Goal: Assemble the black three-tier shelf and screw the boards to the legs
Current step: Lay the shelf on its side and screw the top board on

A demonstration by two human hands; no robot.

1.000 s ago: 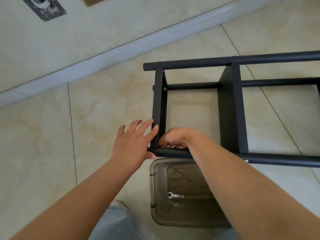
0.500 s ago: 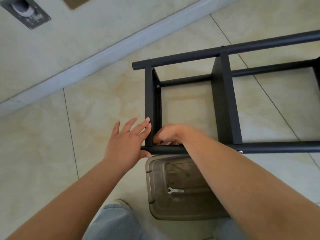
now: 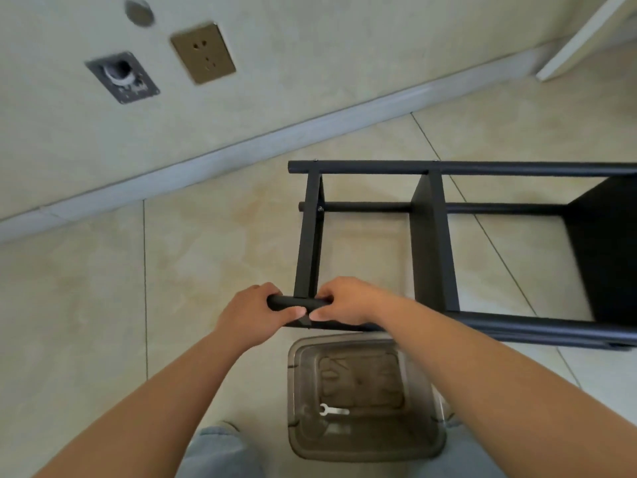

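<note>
Head view: the black shelf (image 3: pixel 431 236) lies on its side on the tile floor (image 3: pixel 206 253). The left hand (image 3: pixel 251 315) and right hand (image 3: pixel 348 301) both grip the near leg (image 3: pixel 517 327) at its end. A clear plastic bin (image 3: pixel 362 443) holding a small wrench (image 3: pixel 332 410) sits just below.

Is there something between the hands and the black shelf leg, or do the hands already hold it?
Nothing visible stands between them. The left hand and the right hand both grip the end of the near leg, one on each side of the end board.
</note>
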